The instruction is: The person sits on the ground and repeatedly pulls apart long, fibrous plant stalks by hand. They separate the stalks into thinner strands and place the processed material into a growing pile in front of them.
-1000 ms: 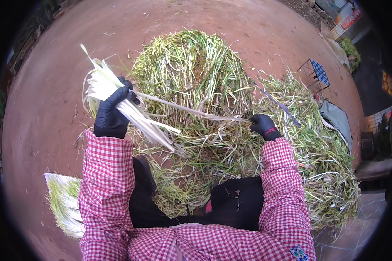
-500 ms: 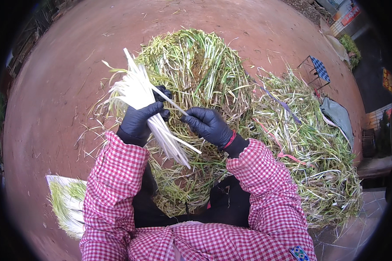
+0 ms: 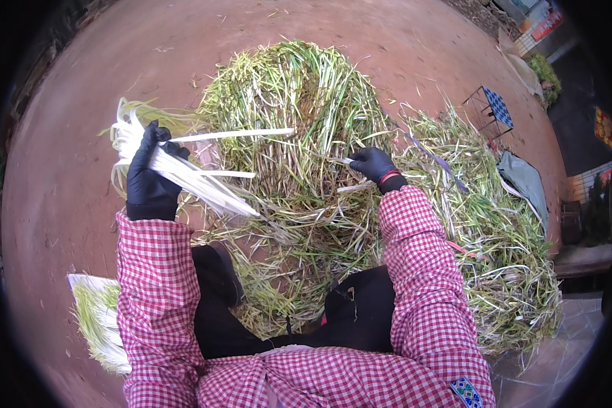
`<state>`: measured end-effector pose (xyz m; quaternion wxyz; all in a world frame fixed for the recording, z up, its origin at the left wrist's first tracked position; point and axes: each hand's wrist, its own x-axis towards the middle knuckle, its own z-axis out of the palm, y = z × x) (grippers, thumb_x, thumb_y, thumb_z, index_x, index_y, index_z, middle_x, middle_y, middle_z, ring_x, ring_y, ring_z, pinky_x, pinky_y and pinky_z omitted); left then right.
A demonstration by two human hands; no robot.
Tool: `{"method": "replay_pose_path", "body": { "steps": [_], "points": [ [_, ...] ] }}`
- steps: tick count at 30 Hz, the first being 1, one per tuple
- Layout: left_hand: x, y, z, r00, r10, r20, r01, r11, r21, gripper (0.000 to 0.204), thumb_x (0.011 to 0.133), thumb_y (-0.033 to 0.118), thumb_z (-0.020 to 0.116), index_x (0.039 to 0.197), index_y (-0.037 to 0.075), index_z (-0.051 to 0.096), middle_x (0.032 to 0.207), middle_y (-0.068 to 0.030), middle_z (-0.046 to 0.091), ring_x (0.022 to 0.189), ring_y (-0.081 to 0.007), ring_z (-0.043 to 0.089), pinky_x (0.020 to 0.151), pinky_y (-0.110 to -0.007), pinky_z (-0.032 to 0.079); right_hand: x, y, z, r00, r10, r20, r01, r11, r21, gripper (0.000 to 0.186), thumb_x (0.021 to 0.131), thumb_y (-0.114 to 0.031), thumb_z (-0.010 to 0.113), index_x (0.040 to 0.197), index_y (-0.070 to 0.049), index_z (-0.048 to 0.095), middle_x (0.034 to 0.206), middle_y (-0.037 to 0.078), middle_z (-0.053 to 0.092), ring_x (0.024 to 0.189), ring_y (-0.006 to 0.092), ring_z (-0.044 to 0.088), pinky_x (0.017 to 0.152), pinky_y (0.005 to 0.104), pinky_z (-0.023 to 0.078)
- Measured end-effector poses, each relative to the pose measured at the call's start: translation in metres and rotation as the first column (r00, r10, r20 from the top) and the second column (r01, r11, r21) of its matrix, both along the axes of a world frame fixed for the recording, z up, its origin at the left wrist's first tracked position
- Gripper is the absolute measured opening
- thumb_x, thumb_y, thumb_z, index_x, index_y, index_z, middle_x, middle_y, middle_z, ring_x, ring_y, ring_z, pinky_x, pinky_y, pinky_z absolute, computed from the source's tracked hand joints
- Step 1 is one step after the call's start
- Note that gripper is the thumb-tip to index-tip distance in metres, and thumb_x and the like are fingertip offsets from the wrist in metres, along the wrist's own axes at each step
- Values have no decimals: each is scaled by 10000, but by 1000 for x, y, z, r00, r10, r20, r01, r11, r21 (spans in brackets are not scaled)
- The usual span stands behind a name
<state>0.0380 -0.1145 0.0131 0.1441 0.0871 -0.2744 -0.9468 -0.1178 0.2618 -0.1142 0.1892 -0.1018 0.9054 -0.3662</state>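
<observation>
A bunch of long white, leek-like stalks (image 3: 200, 182) with yellow-green leaf ends is gripped in my black-gloved left hand (image 3: 151, 166). The bunch tilts, its pale ends pointing down to the right, and two stalks stick out sideways from it. Apart from the bunch, over the right side of the heap, my gloved right hand (image 3: 374, 165) pinches a short white piece of stalk (image 3: 348, 160). Another white piece (image 3: 353, 188) shows just below those fingers; I cannot tell if it lies on the heap. Beneath both hands spreads a heap of green and yellow leafy stalks (image 3: 299, 102).
A second tangled heap (image 3: 503, 272) stretches along the right, with a purple strap (image 3: 438, 160) across it. Beyond stand a small blue-checked stool (image 3: 498, 107) and a grey-green cloth (image 3: 523, 178). Sorted stalks (image 3: 102, 319) lie on a white sheet at lower left, on reddish ground.
My left hand has moved left with the bunch, which now lies flatter. My right hand has drawn away to the right and up, from a stalk at the bunch to a short white piece.
</observation>
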Motion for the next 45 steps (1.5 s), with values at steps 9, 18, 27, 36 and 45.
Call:
{"method": "replay_pose_path", "body": {
  "steps": [9,18,27,36,45],
  "points": [
    [3,-3,-15,966,-228,-120,230,973,2,284,819,127,573,1094,76,524,856,-18,584,873,-215,587,749,-411,464,8,-63,-43,908,-252,334,366,865,-343,284,762,-229,684,917,0,617,739,41,606,527,104,544,440,235,406],
    [2,52,-7,949,-301,93,314,929,-196,235,694,55,609,915,49,528,1012,-107,573,759,-170,575,707,-372,507,64,-40,80,962,-66,266,225,744,-629,250,752,-70,684,972,-35,572,721,23,607,523,71,556,441,206,461],
    [-7,124,-22,893,-346,287,431,842,-325,384,687,-59,662,1038,-33,507,832,-98,608,701,-199,614,567,-291,552,114,-62,85,957,288,39,-229,828,-513,247,772,-124,675,985,-29,591,819,18,629,705,57,566,566,191,470],
    [-11,136,-15,923,-327,204,377,876,-300,307,696,26,657,953,-44,505,765,-101,589,603,-167,595,600,-288,551,104,-33,71,990,81,112,53,524,-850,67,821,-56,594,866,-6,590,730,20,601,608,66,566,511,199,488],
    [-15,117,-2,936,-272,223,332,892,-306,284,699,94,673,924,-30,552,729,-60,559,605,-145,562,585,-284,530,70,21,66,909,186,-372,-165,982,89,253,746,-75,565,994,-98,614,888,84,612,808,213,594,719,296,471]
  ]
}}
